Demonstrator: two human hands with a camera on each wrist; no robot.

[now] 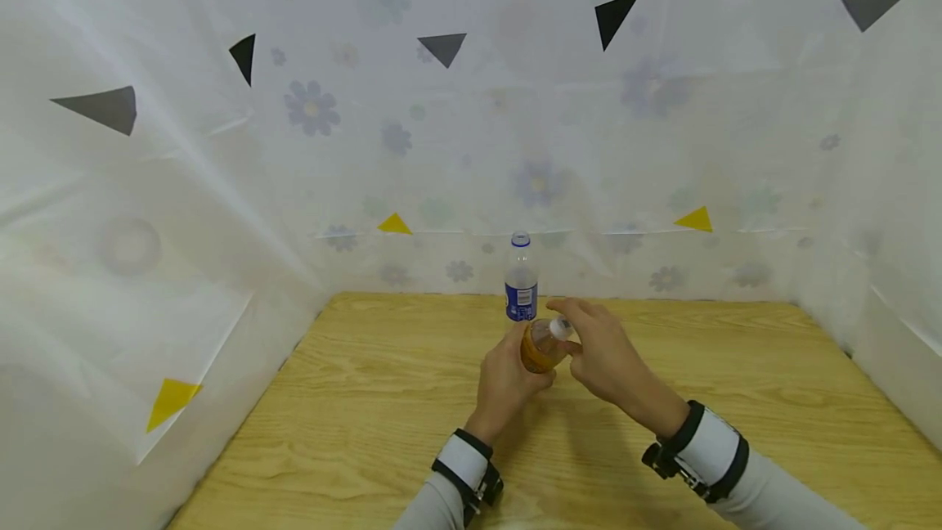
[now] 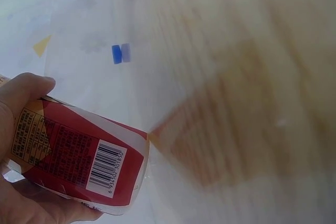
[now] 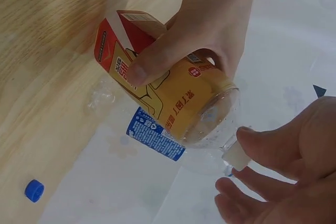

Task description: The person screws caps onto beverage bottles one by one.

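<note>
My left hand (image 1: 508, 375) grips a clear plastic bottle (image 1: 543, 344) with a red and yellow label, its fingers wrapped round the label. The bottle tilts, with its white cap (image 3: 237, 156) toward my right hand (image 1: 607, 354). The right thumb lies at the cap's edge, while the index finger stands apart from the cap on its other side. Seen from the left wrist, the red label end (image 2: 100, 156) shows a barcode. Just behind the held bottle stands a second clear bottle (image 1: 521, 276) with a blue label and a blue ring at its capless neck.
A loose blue cap (image 3: 34, 191) lies on the wood-grain table (image 1: 353, 399). White patterned sheeting (image 1: 471, 145) with black, grey and yellow triangles encloses the back and sides. Both wrists wear strapped cameras (image 1: 695, 452).
</note>
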